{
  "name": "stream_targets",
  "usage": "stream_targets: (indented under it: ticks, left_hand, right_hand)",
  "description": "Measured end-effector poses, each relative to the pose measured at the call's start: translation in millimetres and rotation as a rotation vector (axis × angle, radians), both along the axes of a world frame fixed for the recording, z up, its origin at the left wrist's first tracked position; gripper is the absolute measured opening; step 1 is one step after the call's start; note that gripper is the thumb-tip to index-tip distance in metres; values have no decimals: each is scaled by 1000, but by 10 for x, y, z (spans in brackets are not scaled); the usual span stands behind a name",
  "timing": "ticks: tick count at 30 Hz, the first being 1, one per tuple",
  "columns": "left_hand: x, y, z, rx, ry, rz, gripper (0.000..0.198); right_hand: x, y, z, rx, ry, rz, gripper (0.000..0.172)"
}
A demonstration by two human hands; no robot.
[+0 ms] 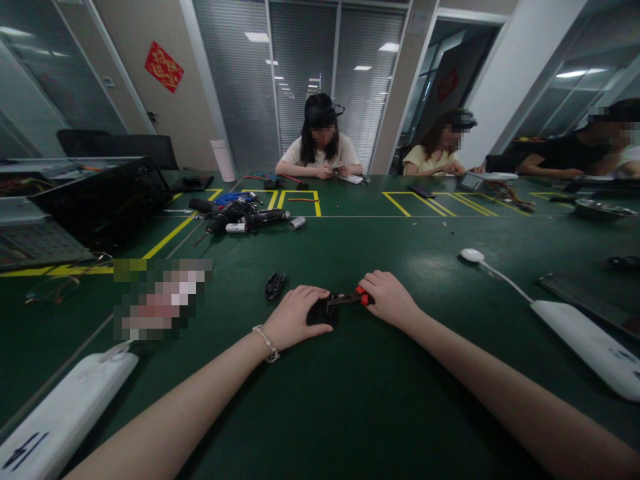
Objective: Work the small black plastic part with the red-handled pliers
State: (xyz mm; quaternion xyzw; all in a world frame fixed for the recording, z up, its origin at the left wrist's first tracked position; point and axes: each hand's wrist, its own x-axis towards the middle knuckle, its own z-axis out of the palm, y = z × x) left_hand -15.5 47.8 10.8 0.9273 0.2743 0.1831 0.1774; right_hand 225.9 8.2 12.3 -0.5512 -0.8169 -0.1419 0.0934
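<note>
My left hand (295, 317) is closed on a small black plastic part (323, 311), holding it against the green table (390, 400). From the right, my right hand (393, 300) grips the red handles of a pair of pliers (353, 298). The jaws of the pliers reach onto the black part; what exactly they pinch is too small to tell. Just beyond my left hand lies another black piece (275, 286), a hollow shell by its look, touched by neither hand.
Left of centre lie a power drill (227, 217) and silver cylinders (297, 223). White power banks (585, 340) flank my arms. A black computer case (105, 207) stands at left, a white cup (223, 161) at the back. Several people sit across the table.
</note>
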Motion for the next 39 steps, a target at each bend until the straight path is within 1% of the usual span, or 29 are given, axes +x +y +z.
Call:
stream_targets:
  ticks: [5, 10, 16, 28, 34, 39]
  left_hand:
    - [-2, -5, 22, -19, 0, 12, 56]
    - [-3, -7, 14, -34, 2, 37, 64]
    - [0, -8, 20, -9, -13, 3, 54]
    - [-1, -18, 42, -29, -9, 13, 55]
    - [6, -16, 31, -24, -17, 6, 53]
    - [5, -11, 25, -43, -4, 35, 57]
  right_hand:
    - [-8, -5, 15, -8, -2, -2, 18]
    - [-5, -5, 10, -8, -3, -8, 19]
    - [5, 2, -5, -2, -5, 8, 18]
    - [-7, -8, 12, 0, 2, 0, 19]
    - [-8, 1, 4, 2, -5, -1, 18]
    - [-8, -4, 3, 9, 4, -4, 18]
